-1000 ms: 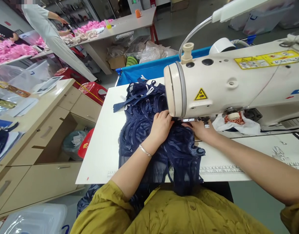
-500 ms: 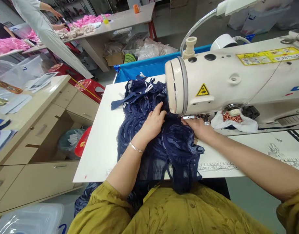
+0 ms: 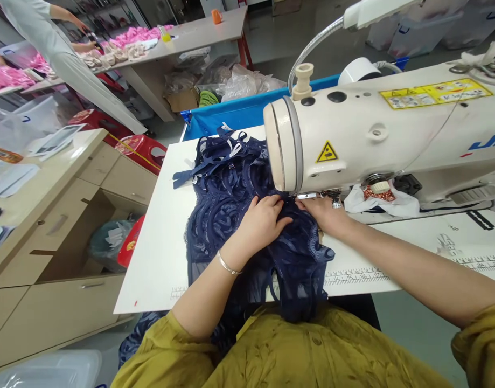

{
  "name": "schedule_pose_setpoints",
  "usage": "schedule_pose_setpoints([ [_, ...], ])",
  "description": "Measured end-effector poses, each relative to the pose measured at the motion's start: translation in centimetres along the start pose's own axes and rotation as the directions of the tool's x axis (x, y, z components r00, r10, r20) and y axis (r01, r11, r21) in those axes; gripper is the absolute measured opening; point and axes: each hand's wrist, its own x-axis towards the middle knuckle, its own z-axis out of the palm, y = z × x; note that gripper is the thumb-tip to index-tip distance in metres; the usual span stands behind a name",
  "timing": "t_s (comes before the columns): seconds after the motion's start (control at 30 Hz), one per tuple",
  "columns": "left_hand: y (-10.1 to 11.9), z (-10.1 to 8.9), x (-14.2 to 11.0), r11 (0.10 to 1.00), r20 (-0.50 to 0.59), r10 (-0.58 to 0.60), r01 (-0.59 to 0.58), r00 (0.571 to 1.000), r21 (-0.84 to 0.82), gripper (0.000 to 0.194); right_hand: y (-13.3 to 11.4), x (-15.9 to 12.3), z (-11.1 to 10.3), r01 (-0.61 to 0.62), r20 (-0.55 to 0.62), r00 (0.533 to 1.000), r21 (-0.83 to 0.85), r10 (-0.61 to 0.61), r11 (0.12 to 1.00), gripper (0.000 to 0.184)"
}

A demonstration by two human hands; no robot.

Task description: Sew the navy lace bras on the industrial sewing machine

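Note:
Navy lace bras point(image 3: 215, 215) with straps and sheer panels lie bunched on the white sewing table, and some of the fabric hangs over its front edge. My left hand point(image 3: 263, 221) rests on the bra by the needle, thumb held apart from the fingers. At the right of the needle, my right hand point(image 3: 322, 213) has its fingertips closed at the bra's edge, partly hidden under the head of the sewing machine point(image 3: 352, 140). Where the needle meets the cloth is hidden by the machine head and my hands.
A ruler strip point(image 3: 352, 276) runs along the table's front edge. Behind the table hangs a blue cloth bin point(image 3: 223, 116). A drawer desk point(image 3: 65, 215) stands at left, with red stools point(image 3: 140, 151) beyond. Another person in light trousers point(image 3: 77, 70) works at a far table.
My left hand has moved down and slightly right across the bra, its thumb now spread toward me. My right hand stays beside the needle. The whole view has shifted slightly.

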Motion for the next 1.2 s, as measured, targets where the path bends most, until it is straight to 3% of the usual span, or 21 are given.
schedule_pose_setpoints([
  [0.1,0.2,1.3,0.0,0.995,0.069,-0.015,0.008,0.997,0.099,0.042,-0.2,-0.3,0.4,0.014,-0.031,0.999,-0.131,-0.019,0.991,0.037],
  [0.27,0.0,1.6,0.3,0.988,0.037,-0.063,0.057,0.997,0.146,0.045,-0.5,-0.7,0.7,0.019,-0.050,0.998,-0.243,-0.032,0.970,0.030],
  [0.43,-0.4,1.4,0.8,0.993,0.081,0.090,-0.095,0.993,0.065,0.051,0.0,-0.7,0.7,0.035,-0.061,0.997,-0.235,-0.050,0.971,0.034],
  [0.6,-1.5,2.0,0.8,0.988,-0.028,0.156,-0.156,0.987,0.010,0.054,0.3,-0.5,-0.3,0.068,-0.086,0.992,-0.215,-0.089,0.974,0.032],
  [0.7,-2.1,2.2,0.8,0.975,-0.038,0.216,-0.218,0.976,-0.050,0.055,0.3,-0.4,-0.8,0.053,-0.082,0.995,-0.131,-0.064,0.990,0.032],
  [0.87,-2.6,2.1,0.9,0.966,-0.009,0.213,-0.212,0.977,-0.148,0.051,1.3,-0.4,0.8,0.039,-0.124,0.991,-0.024,-0.042,0.999,0.038],
  [1.03,-2.6,2.2,1.0,0.962,0.006,0.222,-0.218,0.975,-0.165,0.049,3.0,-1.0,3.1,-0.015,-0.075,0.997,-0.022,0.013,1.000,0.042],
  [1.2,-2.8,2.5,1.0,0.966,0.020,0.221,-0.216,0.975,-0.145,0.051,2.5,-1.1,2.5,0.017,-0.095,0.995,-0.041,-0.021,0.999,0.043],
])
